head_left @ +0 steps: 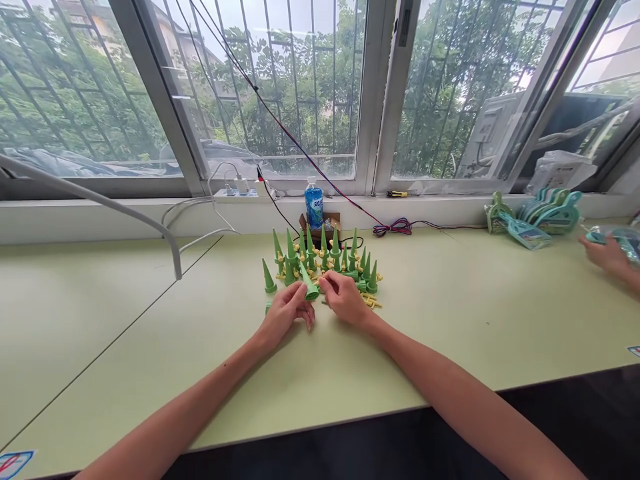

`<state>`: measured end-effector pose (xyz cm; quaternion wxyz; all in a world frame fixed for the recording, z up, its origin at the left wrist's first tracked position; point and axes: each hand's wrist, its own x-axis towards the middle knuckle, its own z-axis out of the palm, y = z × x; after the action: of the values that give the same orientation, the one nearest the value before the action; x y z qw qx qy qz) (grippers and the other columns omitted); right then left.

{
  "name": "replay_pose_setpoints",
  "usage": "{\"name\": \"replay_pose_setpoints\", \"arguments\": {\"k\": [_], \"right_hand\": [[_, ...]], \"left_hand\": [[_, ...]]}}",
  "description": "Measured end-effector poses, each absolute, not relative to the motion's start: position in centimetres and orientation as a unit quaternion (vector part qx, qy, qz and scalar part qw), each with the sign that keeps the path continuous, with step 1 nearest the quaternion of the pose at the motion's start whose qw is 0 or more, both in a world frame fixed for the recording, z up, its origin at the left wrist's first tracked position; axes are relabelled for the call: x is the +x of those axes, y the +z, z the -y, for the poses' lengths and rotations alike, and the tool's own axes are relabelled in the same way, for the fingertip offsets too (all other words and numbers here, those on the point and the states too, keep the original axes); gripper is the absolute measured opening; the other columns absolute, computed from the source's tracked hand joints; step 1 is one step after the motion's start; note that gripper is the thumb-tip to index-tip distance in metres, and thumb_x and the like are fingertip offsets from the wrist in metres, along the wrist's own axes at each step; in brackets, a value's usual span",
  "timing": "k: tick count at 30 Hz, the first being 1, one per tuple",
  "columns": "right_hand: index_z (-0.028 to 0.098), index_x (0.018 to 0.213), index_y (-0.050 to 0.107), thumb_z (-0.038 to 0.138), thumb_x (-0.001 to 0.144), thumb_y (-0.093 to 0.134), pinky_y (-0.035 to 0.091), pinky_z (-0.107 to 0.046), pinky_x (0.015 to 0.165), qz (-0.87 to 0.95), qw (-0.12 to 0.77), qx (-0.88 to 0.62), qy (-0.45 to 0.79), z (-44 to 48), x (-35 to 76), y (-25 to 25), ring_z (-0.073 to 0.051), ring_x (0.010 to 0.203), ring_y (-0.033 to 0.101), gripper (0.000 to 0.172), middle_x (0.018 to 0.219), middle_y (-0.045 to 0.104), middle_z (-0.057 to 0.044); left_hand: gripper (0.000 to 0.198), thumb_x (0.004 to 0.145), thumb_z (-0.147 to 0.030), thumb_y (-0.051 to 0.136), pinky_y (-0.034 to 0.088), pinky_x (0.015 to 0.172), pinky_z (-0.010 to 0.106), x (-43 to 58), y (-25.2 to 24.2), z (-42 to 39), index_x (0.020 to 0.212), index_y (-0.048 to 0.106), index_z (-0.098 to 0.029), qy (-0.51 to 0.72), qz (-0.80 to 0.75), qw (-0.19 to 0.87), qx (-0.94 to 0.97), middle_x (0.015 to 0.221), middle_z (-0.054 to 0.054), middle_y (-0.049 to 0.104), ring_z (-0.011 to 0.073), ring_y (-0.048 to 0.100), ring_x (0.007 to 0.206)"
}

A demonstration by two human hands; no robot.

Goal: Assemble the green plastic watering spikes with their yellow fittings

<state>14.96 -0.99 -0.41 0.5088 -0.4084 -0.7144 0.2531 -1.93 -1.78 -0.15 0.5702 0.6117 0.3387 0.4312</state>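
My left hand (287,310) is closed round a green plastic cone (309,285), which points up and to the left between both hands. My right hand (344,297) is pinched close to the cone's wide end, on a small piece I cannot make out. Just behind my hands stands a cluster of several upright green cones (320,257) with small yellow pieces (371,301) scattered among them. One cone (269,277) stands apart at the left of the cluster.
A pale green table (450,320) runs under a barred window. A blue-labelled bottle (313,205) and a brown box stand behind the cones. Cables (395,228) lie on the sill. Teal packages (543,213) sit at far right, where another person's hand (607,257) works.
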Motion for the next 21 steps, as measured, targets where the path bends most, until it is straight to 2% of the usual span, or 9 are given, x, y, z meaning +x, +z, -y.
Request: {"name": "replay_pose_setpoints", "arguments": {"k": [4,11,17,21], "right_hand": [[0.021,0.067,0.042,0.04,0.092,0.042,0.031,-0.025,0.055,0.717,0.509,-0.413,0.239,0.9,15.0,-0.3,-0.011,0.053,0.038,0.032,0.057,0.044,0.003],[0.021,0.063,0.039,0.041,0.09,0.043,0.03,-0.025,0.053,0.709,0.508,-0.43,0.232,0.6,15.2,-0.3,-0.011,0.051,0.036,0.034,0.052,0.041,0.004],[0.021,0.063,0.043,0.042,0.09,0.044,0.031,-0.025,0.052,0.699,0.495,-0.445,0.261,0.5,15.2,-0.4,-0.012,0.05,0.039,0.035,0.05,0.043,0.004],[0.021,0.065,0.043,0.044,0.091,0.044,0.032,-0.025,0.052,0.694,0.503,-0.445,0.259,0.5,15.1,-0.5,-0.012,0.049,0.04,0.035,0.05,0.043,0.004]], "left_hand": [[0.032,0.086,-0.05,0.059,0.053,0.051,0.028,-1.8,0.4,1.9,0.081,0.05,-0.019,0.426,-0.346,0.533,0.644,0.061,-0.003,0.054,0.014,0.059,0.056],[0.031,0.081,-0.049,0.064,0.053,0.048,0.027,-1.4,0.1,1.9,0.086,0.054,-0.02,0.441,-0.363,0.457,0.682,0.058,-0.004,0.054,0.0126,0.057,0.048],[0.026,0.084,-0.044,0.061,0.053,0.045,0.025,-1.3,-0.5,1.5,0.083,0.061,-0.018,0.478,-0.362,0.354,0.718,0.09,0.003,0.051,0.01,0.06,0.055],[0.024,0.085,-0.043,0.06,0.055,0.048,0.026,-1.3,-0.4,1.4,0.087,0.06,-0.019,0.484,-0.374,0.333,0.717,0.1,0.004,0.052,0.0091,0.061,0.057]]}}
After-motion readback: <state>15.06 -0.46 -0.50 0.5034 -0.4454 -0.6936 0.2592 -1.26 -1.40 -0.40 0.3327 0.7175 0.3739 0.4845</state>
